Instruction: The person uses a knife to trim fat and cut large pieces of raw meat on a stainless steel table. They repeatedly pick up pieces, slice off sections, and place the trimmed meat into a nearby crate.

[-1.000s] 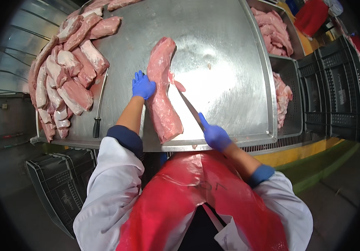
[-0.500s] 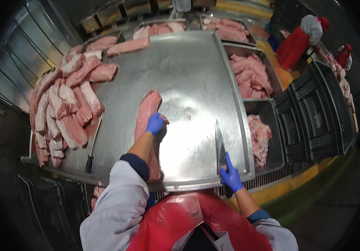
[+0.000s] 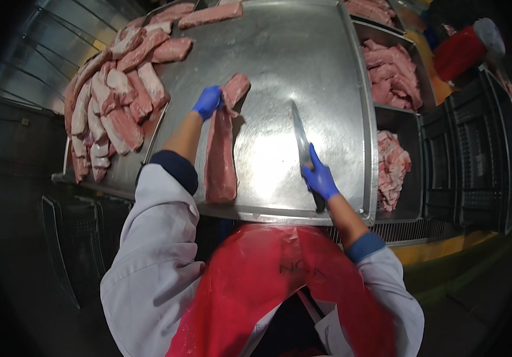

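My left hand (image 3: 207,101), in a blue glove, grips a long pink meat loin (image 3: 219,160) near its upper part, where a narrow flap folds over. The loin lies lengthwise on the steel tray (image 3: 321,53). My right hand (image 3: 318,177), also gloved in blue, is closed on the black handle of a long knife (image 3: 299,129), its blade pointing away from me over the tray, right of the loin. A pile of meat pieces (image 3: 118,107) covers the tray's left part, with a steel rod partly hidden behind my left arm.
Steel bins of trimmed meat (image 3: 390,74) and pale scraps (image 3: 391,169) stand along the right. Black crates (image 3: 464,154) are beyond them, others (image 3: 68,244) at lower left. A co-worker (image 3: 459,52) in red apron is at the upper right.
The view tilted and shifted twice. My left hand went from resting beside the loin to gripping its upper part, and the loin has turned. The knife moved right, away from it, and points forward.
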The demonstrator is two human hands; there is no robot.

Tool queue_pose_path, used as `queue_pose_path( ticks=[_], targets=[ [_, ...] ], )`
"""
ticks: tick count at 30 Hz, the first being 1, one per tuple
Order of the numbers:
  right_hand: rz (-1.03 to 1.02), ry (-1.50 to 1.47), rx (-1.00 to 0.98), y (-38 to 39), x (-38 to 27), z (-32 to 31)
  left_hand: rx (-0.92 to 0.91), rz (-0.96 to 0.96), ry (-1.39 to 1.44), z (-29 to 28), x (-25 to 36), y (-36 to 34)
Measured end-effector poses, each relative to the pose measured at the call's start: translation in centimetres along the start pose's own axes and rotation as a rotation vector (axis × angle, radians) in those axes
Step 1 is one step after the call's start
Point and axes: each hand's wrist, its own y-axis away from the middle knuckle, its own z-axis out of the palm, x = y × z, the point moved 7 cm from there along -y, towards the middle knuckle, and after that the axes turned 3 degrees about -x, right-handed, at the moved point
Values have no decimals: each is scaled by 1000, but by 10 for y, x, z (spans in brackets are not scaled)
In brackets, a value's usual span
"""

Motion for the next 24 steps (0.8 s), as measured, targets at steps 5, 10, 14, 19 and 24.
queue_pose_path(
  ticks=[5,10,14,19,24],
  targets=[
    [-233,45,-40,-128,-57,91,-73,4,-237,-7,23,-1],
    [-238,-175,-188,-167,-111,141,-91,221,-655,6,40,12],
    [-97,74,-560,-81,-95,132,-102,23,-177,-9,82,32],
    [-9,-85,-512,-22,-47,116,-226,333,78,28,236,29],
    [-353,192,-289,-52,-47,123,-312,828,39,266,316,43]
  ],
)
